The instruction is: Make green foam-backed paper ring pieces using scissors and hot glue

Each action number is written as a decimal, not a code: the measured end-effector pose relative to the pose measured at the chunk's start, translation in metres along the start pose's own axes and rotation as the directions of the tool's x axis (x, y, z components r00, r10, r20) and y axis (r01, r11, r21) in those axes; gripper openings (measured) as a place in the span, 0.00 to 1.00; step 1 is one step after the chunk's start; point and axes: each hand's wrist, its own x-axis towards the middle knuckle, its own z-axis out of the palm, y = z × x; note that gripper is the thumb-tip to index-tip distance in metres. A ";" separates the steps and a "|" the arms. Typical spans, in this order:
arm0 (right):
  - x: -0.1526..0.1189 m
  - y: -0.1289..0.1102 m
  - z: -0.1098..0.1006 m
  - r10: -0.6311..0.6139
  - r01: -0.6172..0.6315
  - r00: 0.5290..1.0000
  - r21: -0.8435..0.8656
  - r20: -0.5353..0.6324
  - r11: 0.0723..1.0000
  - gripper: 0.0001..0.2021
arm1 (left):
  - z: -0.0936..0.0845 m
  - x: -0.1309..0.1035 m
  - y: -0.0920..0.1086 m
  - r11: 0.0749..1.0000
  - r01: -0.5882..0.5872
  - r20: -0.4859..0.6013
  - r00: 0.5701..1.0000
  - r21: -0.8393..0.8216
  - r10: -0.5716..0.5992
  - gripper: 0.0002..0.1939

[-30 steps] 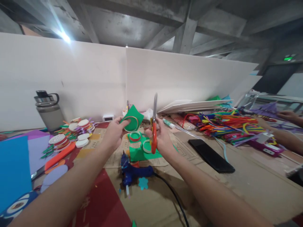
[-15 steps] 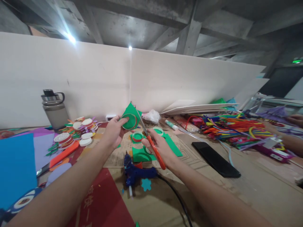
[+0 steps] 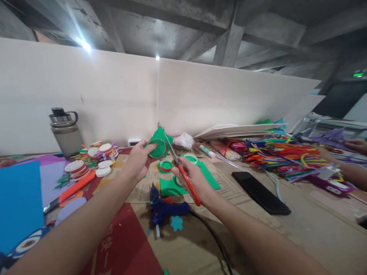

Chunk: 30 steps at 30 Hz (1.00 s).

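At centre frame, the left hand (image 3: 139, 158) pinches green paper (image 3: 159, 134) and a ring (image 3: 165, 151) as the right hand (image 3: 198, 178) grips scissors (image 3: 188, 181), apparently trimming, the next snip likely demanding steady paper.

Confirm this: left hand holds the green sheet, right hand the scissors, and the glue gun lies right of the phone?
Not quite: the glue gun lies left of the phone, as the head view shows. The left hand does hold the green sheet, and the right hand the scissors.

Long, tapered bare forearms (image 3: 86, 219) with slim wrists (image 3: 211, 198), bare left hand (image 3: 138, 160) and bare right hand (image 3: 197, 176).
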 end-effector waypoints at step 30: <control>-0.001 -0.004 -0.004 -0.032 0.032 0.996 0.000 0.078 0.999 0.11 | -0.007 0.004 -0.007 0.995 0.050 0.045 0.998 0.085 -0.054 0.14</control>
